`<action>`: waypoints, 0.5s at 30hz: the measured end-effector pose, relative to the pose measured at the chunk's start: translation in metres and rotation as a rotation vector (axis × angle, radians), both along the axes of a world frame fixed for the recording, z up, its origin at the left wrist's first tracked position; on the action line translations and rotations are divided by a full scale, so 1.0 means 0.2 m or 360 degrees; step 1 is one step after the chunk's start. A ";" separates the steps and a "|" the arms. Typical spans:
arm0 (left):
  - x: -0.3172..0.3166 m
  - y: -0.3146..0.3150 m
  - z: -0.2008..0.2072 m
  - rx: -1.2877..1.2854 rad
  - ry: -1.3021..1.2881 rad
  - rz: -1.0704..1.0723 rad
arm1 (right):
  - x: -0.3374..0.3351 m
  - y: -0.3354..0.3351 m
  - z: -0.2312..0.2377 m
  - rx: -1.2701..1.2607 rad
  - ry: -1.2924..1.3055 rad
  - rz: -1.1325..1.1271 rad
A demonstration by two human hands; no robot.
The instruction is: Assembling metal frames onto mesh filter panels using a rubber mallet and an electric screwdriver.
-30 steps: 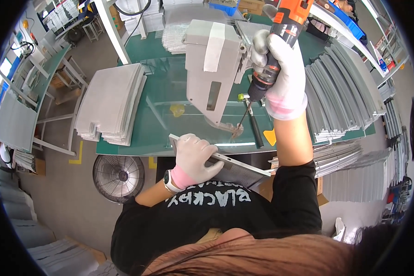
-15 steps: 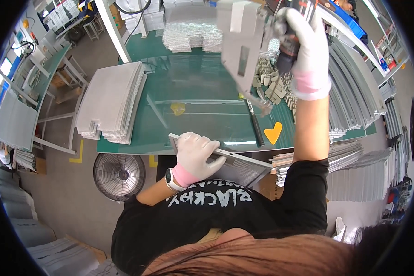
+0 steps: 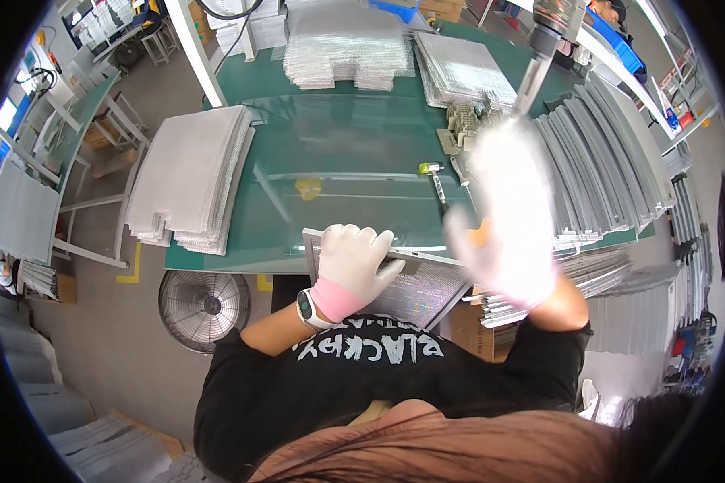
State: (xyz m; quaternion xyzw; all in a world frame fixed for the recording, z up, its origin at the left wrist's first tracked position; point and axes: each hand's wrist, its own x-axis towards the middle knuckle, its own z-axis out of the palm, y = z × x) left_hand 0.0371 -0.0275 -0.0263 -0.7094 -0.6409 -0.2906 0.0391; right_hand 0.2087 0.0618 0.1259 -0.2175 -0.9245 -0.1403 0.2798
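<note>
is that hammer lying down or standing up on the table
Lying down: the hammer stretches lengthwise along the green table, partly hidden behind the right hand.

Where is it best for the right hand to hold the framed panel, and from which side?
Probably pinch the framed panel by the right end of its upper rim, from the right: the rim is narrow, and the left hand grips nearer its left end.

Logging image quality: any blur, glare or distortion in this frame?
Head view: the white-gloved right hand is blurred and washed out, the white-gloved left hand sharper; pale reflections streak the glossy green tabletop; edges bow toward the dark rim.
</note>
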 end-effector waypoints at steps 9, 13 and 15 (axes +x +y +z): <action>0.03 0.03 -0.03 0.0055 0.0087 -0.0170 | 0.06 -0.06 -0.64 -0.0802 -0.0411 -0.0227; 0.05 0.02 -0.03 0.0024 0.0087 -0.0234 | 0.11 -0.10 -0.63 -0.0989 -0.0232 -0.0208; 0.06 0.02 -0.03 -0.0011 0.0043 -0.0212 | 0.12 -0.10 -0.61 -0.0995 -0.0172 -0.0202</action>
